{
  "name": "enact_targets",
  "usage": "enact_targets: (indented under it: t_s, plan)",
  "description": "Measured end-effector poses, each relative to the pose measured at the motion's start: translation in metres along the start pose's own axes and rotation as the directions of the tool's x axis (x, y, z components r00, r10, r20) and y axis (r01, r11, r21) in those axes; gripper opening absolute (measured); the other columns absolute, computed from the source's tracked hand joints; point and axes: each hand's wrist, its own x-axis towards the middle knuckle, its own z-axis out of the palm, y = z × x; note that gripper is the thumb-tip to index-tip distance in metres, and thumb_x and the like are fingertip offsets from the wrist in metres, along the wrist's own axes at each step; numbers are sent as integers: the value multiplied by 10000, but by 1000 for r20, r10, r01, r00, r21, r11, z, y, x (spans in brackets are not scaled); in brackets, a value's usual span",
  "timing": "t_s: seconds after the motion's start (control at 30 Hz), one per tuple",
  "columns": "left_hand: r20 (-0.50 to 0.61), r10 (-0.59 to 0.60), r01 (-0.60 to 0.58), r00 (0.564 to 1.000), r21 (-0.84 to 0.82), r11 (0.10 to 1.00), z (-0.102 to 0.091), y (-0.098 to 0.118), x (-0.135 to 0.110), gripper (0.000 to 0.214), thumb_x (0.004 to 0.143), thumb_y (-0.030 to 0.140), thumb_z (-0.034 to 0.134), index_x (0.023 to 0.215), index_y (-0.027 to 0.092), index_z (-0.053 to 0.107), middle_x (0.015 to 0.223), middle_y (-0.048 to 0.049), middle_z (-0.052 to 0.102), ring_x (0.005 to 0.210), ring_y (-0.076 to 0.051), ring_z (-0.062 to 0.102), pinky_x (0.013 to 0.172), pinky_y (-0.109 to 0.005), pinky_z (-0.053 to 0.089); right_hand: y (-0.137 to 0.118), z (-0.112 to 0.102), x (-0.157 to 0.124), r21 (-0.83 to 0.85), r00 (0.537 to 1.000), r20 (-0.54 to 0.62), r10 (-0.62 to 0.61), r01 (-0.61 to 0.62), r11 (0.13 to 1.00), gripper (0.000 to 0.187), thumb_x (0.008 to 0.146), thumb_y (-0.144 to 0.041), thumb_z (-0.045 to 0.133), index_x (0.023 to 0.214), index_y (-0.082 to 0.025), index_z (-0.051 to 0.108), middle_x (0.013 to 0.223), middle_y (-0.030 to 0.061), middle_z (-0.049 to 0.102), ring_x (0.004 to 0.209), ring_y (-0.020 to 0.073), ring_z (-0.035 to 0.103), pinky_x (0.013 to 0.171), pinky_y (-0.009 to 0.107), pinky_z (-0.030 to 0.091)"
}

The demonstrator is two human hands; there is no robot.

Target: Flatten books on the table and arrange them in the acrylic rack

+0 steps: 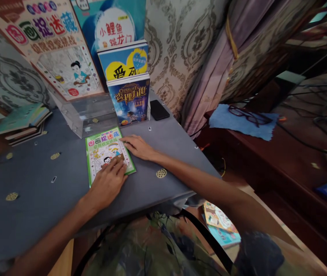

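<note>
A green-bordered picture book [106, 153] with drawn figures on its cover lies closed on the grey tablecloth [65, 203]. My left hand [110, 182] rests flat across its lower part, fingers stretched out. At the book's right edge, my right hand [138, 147] lies with its fingertips touching the cover, and its fingers look extended. Just behind the book stands a clear acrylic rack [91, 119]. It holds a large orange-bordered book [65, 57], a teal book [114, 27], a blue-and-yellow book [124, 63] and a dark blue book [130, 99].
A black phone [159, 110] lies right of the rack. Several stacked books [22, 122] sit at the table's left. On the dark red furniture to the right, glasses [250, 115] rest on a blue cloth [223, 120] near tangled cables [321, 99]. More books [221, 224] lie below the table.
</note>
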Motion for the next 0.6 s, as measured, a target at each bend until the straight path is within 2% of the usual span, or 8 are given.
enact_targets:
  t_s: [0.13, 0.27, 0.4, 0.6]
  plan:
    - [19, 1, -1, 1000, -10, 1000, -4, 1, 0, 311, 1005, 237, 455, 1244, 144, 632, 1406, -144, 606, 1365, -286, 515, 1095, -476, 464, -14, -8, -26, 166, 999, -35, 12, -6, 986, 335, 1012, -245, 453, 1287, -208, 641, 1203, 76, 718, 1118, 197, 635, 987, 372, 470]
    - [15, -4, 4, 1000, -34, 999, -7, 2, 1, 299, 996, 198, 445, 1206, 150, 652, 1392, -140, 618, 1355, -281, 527, 1086, -465, 474, -26, -16, -42, 318, 999, 0, 46, -43, 947, 330, 998, -211, 457, 1252, -192, 665, 964, 41, 766, 930, 172, 686, 876, 319, 504]
    - [19, 4, -2, 1000, -67, 998, -7, -1, 1, 335, 983, 160, 421, 1224, 153, 654, 1368, -145, 634, 1345, -271, 540, 1094, -468, 471, -28, -19, -45, 411, 997, 35, 71, -79, 908, 324, 993, -218, 461, 1225, -177, 684, 859, 25, 764, 824, 153, 694, 814, 287, 516]
    - [7, -3, 3, 1000, -70, 998, -6, -2, 1, 383, 954, 119, 418, 1260, 160, 645, 1377, -138, 630, 1356, -270, 531, 1086, -461, 484, -28, -18, -43, 465, 996, 29, 83, -87, 881, 301, 968, -206, 488, 1163, -176, 716, 824, 20, 761, 808, 154, 700, 798, 284, 529]
